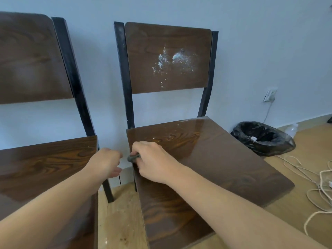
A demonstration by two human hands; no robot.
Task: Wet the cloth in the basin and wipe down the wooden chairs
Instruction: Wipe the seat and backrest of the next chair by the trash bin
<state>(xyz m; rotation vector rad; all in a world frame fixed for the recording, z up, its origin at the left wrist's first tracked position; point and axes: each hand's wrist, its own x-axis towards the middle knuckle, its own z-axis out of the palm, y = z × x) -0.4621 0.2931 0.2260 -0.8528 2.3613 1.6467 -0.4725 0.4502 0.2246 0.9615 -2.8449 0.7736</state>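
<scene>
Two bare forearms are reaching in from the bottom edge, and the hands are staying apart, not touching each other. The left hand (pixel 106 163) is hanging over the gap between the two chairs with its fingers pointing away. Nothing is showing in it, and whether those fingers are loose or curled I cannot tell. The right hand (pixel 152 161) is gripping a small dark grey cloth (pixel 133 157), its fingers curled round it. It is pressing the cloth against the left edge of the seat (pixel 215 159) of the chair on the right, and only a bunched bit of cloth is poking out past the knuckles.

That seat is shining, with a few pale specks lying near its back edge. The chair on the left (pixel 45 159) is standing just beside it, its seat passing under the left forearm. Light wooden floor (pixel 122 221) is showing in the gap between them.

Further back, the backrest (pixel 167 58) of the right chair is carrying a patch of white splatter (pixel 172 62) near its middle. Both chairs are standing against a pale wall (pixel 251 51). On the floor to the right, a bin (pixel 263 138) lined with a black bag is sitting by the wall, pale cords (pixel 316 186) are trailing loosely near it, and a wall socket (pixel 269 94) above is holding a plug.
</scene>
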